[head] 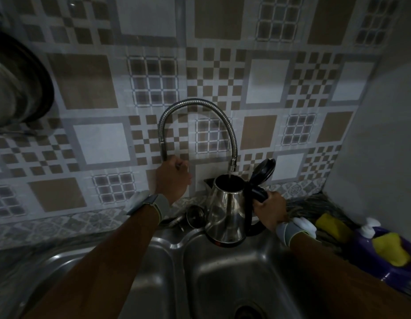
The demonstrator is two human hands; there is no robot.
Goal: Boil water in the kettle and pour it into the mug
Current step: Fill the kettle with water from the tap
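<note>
A steel kettle (226, 212) with a black handle sits at the back edge of the right sink basin, its black lid (264, 170) flipped open. My right hand (270, 209) grips the kettle's handle. A flexible metal tap (197, 125) arches over it, and its nozzle hangs just above the kettle's mouth with a thin stream of water falling in. My left hand (173, 177) is closed around the tap handle at the tap's base on the tiled wall. No mug is in view.
A double steel sink (172, 268) fills the foreground. Small metal items (193, 216) lie behind the divider. Yellow sponges (390, 248), a purple holder and a soap bottle sit at the right. A pan (18, 88) hangs upper left.
</note>
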